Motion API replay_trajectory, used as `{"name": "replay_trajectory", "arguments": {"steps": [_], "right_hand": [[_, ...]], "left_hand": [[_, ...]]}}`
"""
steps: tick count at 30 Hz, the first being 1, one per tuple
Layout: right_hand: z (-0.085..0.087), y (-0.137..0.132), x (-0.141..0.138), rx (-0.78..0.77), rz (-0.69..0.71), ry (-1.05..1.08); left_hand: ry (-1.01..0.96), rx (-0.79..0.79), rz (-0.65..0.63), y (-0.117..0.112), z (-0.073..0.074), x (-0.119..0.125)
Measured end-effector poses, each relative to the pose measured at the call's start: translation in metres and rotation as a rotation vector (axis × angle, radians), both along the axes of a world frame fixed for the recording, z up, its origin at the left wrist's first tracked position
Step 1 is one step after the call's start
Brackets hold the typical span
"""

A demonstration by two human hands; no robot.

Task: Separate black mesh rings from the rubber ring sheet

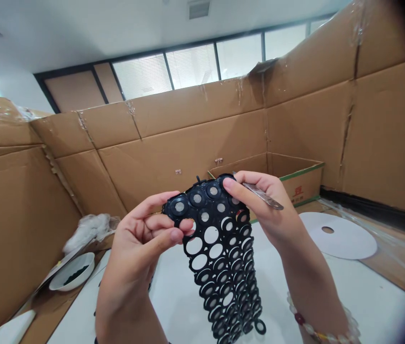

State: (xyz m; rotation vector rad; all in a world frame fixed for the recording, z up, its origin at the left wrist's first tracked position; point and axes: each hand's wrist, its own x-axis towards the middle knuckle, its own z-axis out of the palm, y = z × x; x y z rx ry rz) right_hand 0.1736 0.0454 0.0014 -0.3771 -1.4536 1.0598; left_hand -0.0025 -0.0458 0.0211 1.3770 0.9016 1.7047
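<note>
A: What do the hands have?

B: On my feed, the left hand (140,248) and right hand (267,210) are both closed on the top edge of a black plastic lattice of rings (220,258), with fingers and thumbs pinching it. The lattice hangs from them in mid-air, around the middle of the frame.

A: Why pinch it up there?

B: My read is that holding only the top rows lets the rest drop under its own weight, so the rings with grey centres spread out and face my camera.

A: And the sliver in the right hand?

B: That's a flat metal tool (265,197) lying back along the fingers, its near end hidden. I'd say it sits there so the fingertips stay free to pinch.

A: What's around them?

B: There's a beaded bracelet (317,329) on the right wrist. Lower left, a white bowl (71,271) holds dark bits, probably placed within the left hand's reach, with crumpled white plastic (88,231) behind it. To the right, a white paper disc (336,235) with a centre hole lies beyond the white surface (374,296). Further out, a cardboard box (290,179) stands against cardboard sheets (188,153) lining the walls.
</note>
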Motion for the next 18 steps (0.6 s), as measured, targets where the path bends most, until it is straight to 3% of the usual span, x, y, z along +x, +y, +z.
{"name": "replay_trajectory", "arguments": {"steps": [9,13,18], "right_hand": [[-0.001,0.001,-0.001,-0.017,0.015,-0.017],[-0.004,0.012,-0.007,-0.021,-0.03,0.02],[-0.03,0.054,-0.031,0.053,-0.19,-0.349]], "left_hand": [[0.01,0.02,0.005,-0.003,-0.002,-0.003],[-0.035,0.039,0.077,0.0,-0.001,0.0],[-0.242,0.054,0.096,0.001,0.002,0.002]]}}
